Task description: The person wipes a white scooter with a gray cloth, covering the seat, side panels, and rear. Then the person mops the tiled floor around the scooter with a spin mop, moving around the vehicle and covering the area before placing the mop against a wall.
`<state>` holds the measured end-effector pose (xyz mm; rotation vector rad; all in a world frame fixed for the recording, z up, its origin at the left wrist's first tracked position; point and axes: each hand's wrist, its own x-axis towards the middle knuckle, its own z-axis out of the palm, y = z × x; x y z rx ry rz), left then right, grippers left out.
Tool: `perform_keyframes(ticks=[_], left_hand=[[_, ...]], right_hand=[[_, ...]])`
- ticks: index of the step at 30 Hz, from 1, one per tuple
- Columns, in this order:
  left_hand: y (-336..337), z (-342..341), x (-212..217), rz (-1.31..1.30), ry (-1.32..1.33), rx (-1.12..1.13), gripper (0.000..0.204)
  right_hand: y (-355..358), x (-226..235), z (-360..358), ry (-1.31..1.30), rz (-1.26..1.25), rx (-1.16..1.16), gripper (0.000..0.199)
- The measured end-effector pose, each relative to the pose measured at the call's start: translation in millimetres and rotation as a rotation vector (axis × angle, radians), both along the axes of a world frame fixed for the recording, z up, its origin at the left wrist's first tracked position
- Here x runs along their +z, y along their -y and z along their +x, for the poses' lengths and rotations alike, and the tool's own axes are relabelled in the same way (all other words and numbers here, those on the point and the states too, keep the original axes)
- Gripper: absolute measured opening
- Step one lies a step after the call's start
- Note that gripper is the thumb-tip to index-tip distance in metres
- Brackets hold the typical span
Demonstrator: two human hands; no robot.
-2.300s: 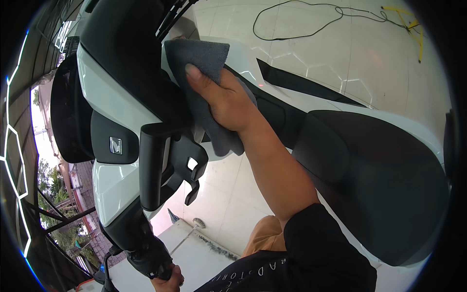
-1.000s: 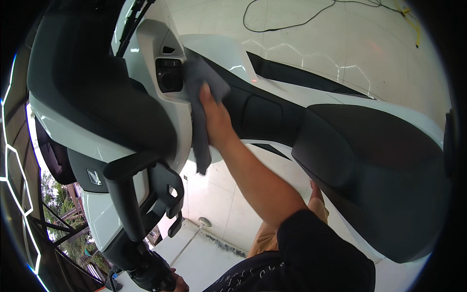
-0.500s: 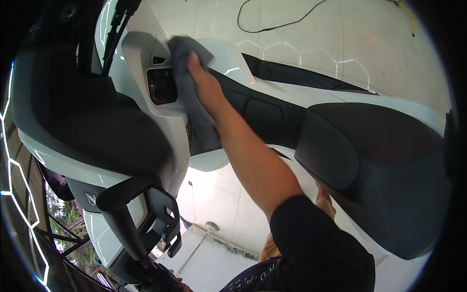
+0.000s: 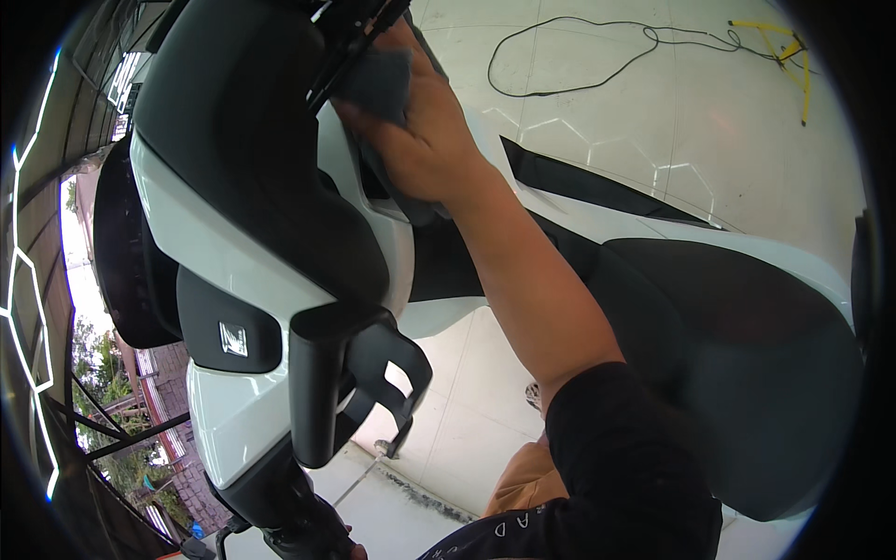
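My right hand (image 4: 420, 140) reaches far across the white and black scooter (image 4: 224, 224). Its fingers are closed on a grey cloth (image 4: 381, 86), pressed against the inner side of the front panel beside the black levers and cables. Part of the cloth also hangs under the wrist, and the fingertips are hidden behind the levers. At the bottom edge, a bit of my left hand (image 4: 357, 552) shows against the black handlebar end (image 4: 308, 523); the rest of it lies out of the picture.
The scooter's black seat (image 4: 747, 317) stretches to the right under my arm. A black curved guard (image 4: 392, 364) sticks out near the handlebar. On the pale tiled floor beyond lie a looped black cable (image 4: 560, 93) and a yellow stand (image 4: 791, 56).
My right hand, with the cloth, has moved from the middle panel by the round dial to further forward, near the levers. The view has shifted, so the front sits further right.
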<state>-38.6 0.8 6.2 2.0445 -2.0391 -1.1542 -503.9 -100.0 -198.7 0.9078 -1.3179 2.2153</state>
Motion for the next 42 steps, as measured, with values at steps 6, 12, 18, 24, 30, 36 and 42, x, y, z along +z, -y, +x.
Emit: perform_keyframes(ticks=[6, 12, 18, 24, 30, 36, 42], left_hand=[[-9.4, -0.4, -8.7, -0.057, 0.007, -0.021, 0.011], [-10.8, -3.7, -7.1, -0.074, -0.04, -0.006, 0.019], [-5.2, -2.7, -12.5, -0.145, -0.073, -0.107, 0.055], [-4.7, -3.7, -12.4, -0.169, -0.106, -0.123, 0.052], [-5.1, -5.3, -12.4, -0.138, -0.084, -0.086, 0.053], [-6.8, -0.8, -2.7, -0.074, 0.036, 0.023, 0.02], [7.1, 10.9, 2.0, -0.068, -0.02, -0.285, 0.018]], right_hand=[[-13.9, -16.8, -8.0, 0.958, -0.017, 0.582, 0.046], [-135.4, -103.9, 194.0, 1.44, -0.721, 0.867, 0.049], [-194.0, -125.5, 305.5, 2.088, -0.646, 0.865, 0.042], [-182.4, -96.5, 269.0, 1.698, -0.13, 0.518, 0.028], [-91.2, -120.3, 144.8, 1.003, 0.122, 0.289, 0.054], [33.3, -194.6, 54.3, 0.562, 1.267, 0.133, 0.066], [-76.5, -208.3, 118.4, 0.828, 1.61, -0.14, 0.065]])
